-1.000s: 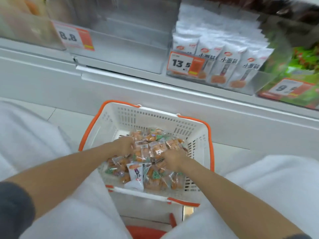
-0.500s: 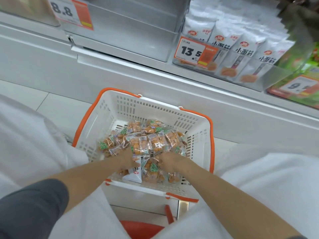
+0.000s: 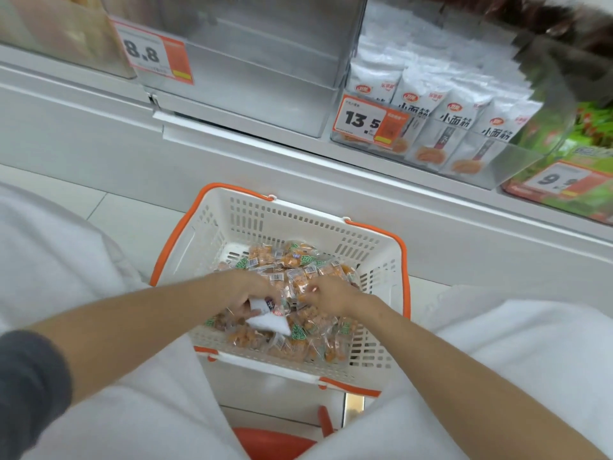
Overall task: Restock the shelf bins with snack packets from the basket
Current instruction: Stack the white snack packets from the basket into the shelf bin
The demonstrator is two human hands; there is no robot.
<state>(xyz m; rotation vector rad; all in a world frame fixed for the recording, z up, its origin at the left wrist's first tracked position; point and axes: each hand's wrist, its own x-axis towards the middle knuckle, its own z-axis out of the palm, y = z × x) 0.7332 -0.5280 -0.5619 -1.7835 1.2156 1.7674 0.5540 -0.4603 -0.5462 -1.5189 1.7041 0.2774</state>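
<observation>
A white basket [image 3: 381, 260] with orange handles stands on the floor between my knees. It holds several clear snack packets [image 3: 292, 257] of orange pieces with green labels. My left hand [image 3: 245, 293] is inside the basket and grips a white packet [image 3: 268, 322] lying among them. My right hand [image 3: 326, 293] reaches in beside it, fingers curled into the orange packets. Above, a clear shelf bin [image 3: 252, 84] marked 8.8 looks empty.
To the right of that bin, a bin [image 3: 517, 161] tagged 13.5 is full of white packets [image 3: 454, 127]. Green packets [image 3: 583, 154] with a 9-something tag fill the far right. The white shelf base [image 3: 132, 154] runs behind the basket. An orange stool [image 3: 275, 443] sits below.
Both hands have shifted within the basket. My left hand has closed on the white packet and pulled it up from the pile. The view has tilted slightly upward.
</observation>
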